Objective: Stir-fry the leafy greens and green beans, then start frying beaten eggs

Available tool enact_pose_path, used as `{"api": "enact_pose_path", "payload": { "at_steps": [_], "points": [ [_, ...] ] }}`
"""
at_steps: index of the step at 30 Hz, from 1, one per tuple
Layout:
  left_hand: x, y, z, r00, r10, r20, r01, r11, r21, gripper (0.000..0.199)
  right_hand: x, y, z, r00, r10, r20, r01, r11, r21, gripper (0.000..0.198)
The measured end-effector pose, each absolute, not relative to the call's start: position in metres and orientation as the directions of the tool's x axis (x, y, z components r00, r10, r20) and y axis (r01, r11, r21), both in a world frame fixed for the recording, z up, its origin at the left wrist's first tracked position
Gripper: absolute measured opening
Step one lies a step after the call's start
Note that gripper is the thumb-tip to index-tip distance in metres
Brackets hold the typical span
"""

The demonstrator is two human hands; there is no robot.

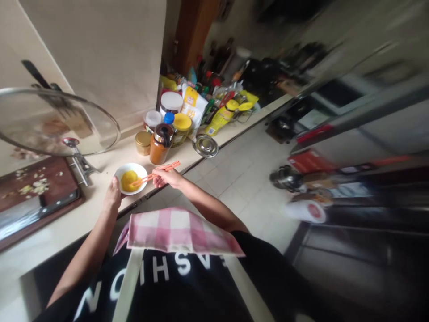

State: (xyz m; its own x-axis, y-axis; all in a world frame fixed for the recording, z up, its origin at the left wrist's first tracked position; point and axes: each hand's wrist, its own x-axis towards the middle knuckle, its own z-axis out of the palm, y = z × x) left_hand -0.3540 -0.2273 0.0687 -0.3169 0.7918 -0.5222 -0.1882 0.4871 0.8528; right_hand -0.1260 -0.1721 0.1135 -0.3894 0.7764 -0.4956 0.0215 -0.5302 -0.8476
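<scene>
A white bowl (145, 171) is at the counter's front edge, with beaten egg (129, 180) pooled in its bottom. My left hand (114, 193) grips the bowl's left side, thumb at the rim. In my right hand (166, 176) is a pair of orange chopsticks (174, 164), slanting down to the left. Their tips dip into the yellow egg. Just behind the bowl stands a jar of orange-brown contents with a dark lid (159, 150). Whether the bowl touches the counter is hard to tell.
Left lies a dark cutting board (60, 163) with chopped pale bits and a knife (60, 202). A glass lid (115, 120) stands behind it, near a garlic press (80, 163). Jars, a yellow bottle (223, 117) and a round metal lid (205, 146) line the counter's edge.
</scene>
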Motion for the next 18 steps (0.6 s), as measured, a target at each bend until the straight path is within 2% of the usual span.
{"api": "enact_pose_path", "payload": {
  "at_steps": [8,11,18],
  "points": [
    [-0.357,-0.224,0.059,-0.384,0.78,-0.494,-0.141,0.479,0.866,0.057,-0.128,-0.169,0.108,-0.378,0.803,-0.462,0.001,-0.498,-0.867,0.021],
    [-0.357,-0.226,0.06,-0.384,0.779,-0.496,-0.142,0.48,0.865,0.058,-0.131,-0.17,0.108,-0.405,0.788,-0.464,0.025,-0.498,-0.867,0.02],
    [-0.346,-0.241,0.064,-0.339,0.813,-0.473,-0.051,0.487,0.872,0.061,-0.128,-0.193,0.103,-0.347,0.827,-0.442,-0.009,-0.474,-0.881,0.016]
  ]
}}
